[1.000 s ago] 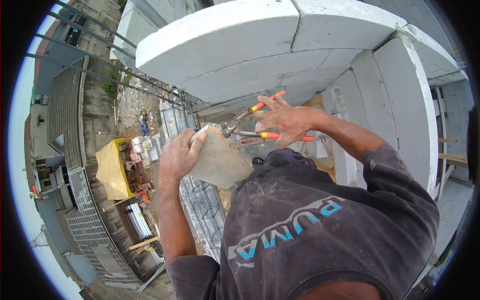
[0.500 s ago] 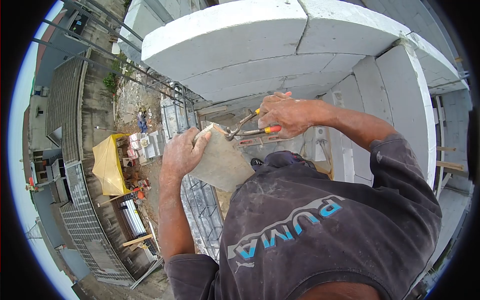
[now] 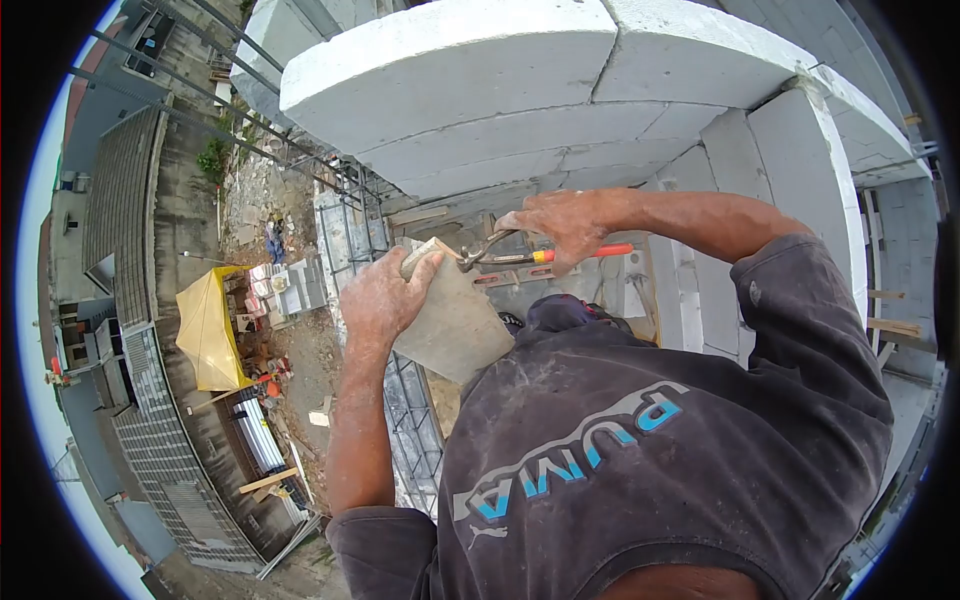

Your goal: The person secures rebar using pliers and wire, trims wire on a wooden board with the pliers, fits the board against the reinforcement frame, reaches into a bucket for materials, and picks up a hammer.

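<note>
Pinching the stiff, likely brittle tile (image 3: 455, 322) near its upper corner, a sound hold, your left hand (image 3: 383, 297) is steadying it; your right hand (image 3: 572, 222) is gripping the pincers (image 3: 522, 259), their jaws meeting its edge.

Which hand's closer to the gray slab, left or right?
Left. The left hand grips the slab at its upper-left edge; the right hand is off to the slab's upper right, at the handles of the pincers.
</note>
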The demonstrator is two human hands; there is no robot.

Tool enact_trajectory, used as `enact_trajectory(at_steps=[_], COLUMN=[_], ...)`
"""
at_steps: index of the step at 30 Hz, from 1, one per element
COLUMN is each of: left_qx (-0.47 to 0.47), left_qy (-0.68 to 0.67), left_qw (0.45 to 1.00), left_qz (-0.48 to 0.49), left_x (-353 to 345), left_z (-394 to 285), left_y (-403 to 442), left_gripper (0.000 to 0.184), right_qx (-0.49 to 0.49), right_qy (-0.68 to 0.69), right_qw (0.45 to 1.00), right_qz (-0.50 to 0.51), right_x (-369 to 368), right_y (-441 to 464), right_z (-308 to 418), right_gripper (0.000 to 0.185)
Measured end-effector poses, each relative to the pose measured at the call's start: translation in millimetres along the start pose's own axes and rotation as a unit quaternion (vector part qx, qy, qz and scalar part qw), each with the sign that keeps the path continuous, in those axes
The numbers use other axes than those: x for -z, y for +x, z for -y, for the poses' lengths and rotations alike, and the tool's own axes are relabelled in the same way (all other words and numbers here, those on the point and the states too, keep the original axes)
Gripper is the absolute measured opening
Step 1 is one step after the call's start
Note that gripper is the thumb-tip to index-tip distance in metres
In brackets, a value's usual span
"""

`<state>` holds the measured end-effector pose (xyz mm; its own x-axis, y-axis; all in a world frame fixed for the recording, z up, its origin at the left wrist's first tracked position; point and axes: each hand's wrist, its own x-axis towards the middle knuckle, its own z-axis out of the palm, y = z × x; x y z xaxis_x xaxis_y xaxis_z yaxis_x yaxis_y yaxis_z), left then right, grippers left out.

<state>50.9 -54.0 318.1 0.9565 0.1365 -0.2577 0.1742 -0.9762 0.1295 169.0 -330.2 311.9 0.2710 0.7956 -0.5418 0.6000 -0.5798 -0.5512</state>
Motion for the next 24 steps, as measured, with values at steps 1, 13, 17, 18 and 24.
enact_trajectory(at_steps=[1, 13, 17, 18, 24], left_qx=[0.015, 0.152, 0.197, 0.188, 0.108], left_qy=[-0.002, 0.029, 0.025, 0.015, -0.020], left_qw=[1.000, 0.987, 0.978, 0.979, 0.993], left_qz=[0.013, 0.048, 0.069, 0.071, 0.050], left_x=[-2, -36, -38, -35, -18], left_z=[-2, 12, 24, 30, 41], left_y=[3, 52, 63, 64, 38], left_gripper=[0.070, 0.073, 0.074, 0.076, 0.075], right_qx=[0.000, -0.069, -0.068, -0.062, -0.006], right_qy=[-0.001, -0.017, -0.015, -0.004, 0.217], right_qw=[1.000, 0.995, 0.989, 0.988, 0.953], right_qz=[-0.010, -0.069, -0.132, -0.138, -0.212], right_x=[-4, -14, -49, -50, -49], right_y=[4, 66, 96, 100, 61], right_z=[-1, 13, 5, 2, -16], right_gripper=[0.099, 0.075, 0.063, 0.059, 0.046])
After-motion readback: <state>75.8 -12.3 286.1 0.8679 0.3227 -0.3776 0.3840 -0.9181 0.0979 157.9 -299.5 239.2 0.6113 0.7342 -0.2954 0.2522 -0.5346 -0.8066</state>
